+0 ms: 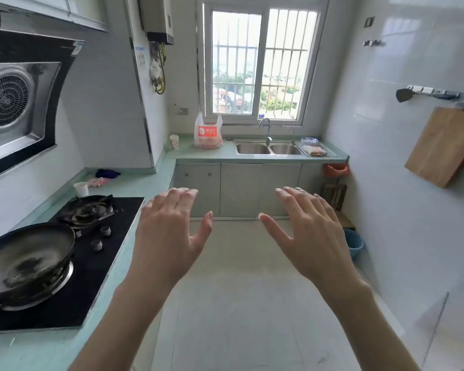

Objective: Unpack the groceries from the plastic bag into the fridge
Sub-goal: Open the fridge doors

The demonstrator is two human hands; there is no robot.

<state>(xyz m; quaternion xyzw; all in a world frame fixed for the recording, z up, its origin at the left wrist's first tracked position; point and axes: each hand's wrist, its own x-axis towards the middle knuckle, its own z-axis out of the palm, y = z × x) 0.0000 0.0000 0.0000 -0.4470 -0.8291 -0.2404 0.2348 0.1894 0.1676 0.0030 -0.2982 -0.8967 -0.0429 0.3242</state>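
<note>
Both hands are raised in mid-air over the floor, palms down. Left hand [169,234]: fingers spread and nearly straight, nothing held. Right hand [306,234]: same, spread and empty.

Plastic bag [208,131]: white with an orange panel, upright on the far green surface [227,152], below the window [257,62] and just left of the double sink [268,148]. It is well apart from both hands. Contents show only as a pale orange mass; individual items cannot be made out. Fridge: not in view.

Judged stage: start of task, bag not yet reached.

Risks:
- Thin handles; lifting by one could tip the bag and spill its contents toward the sink.
- Wok [27,261] sits near the surface edge on the left; a swinging arm could clip it.
- Fridge location unknown from here, so the carry path is unverified.
</note>
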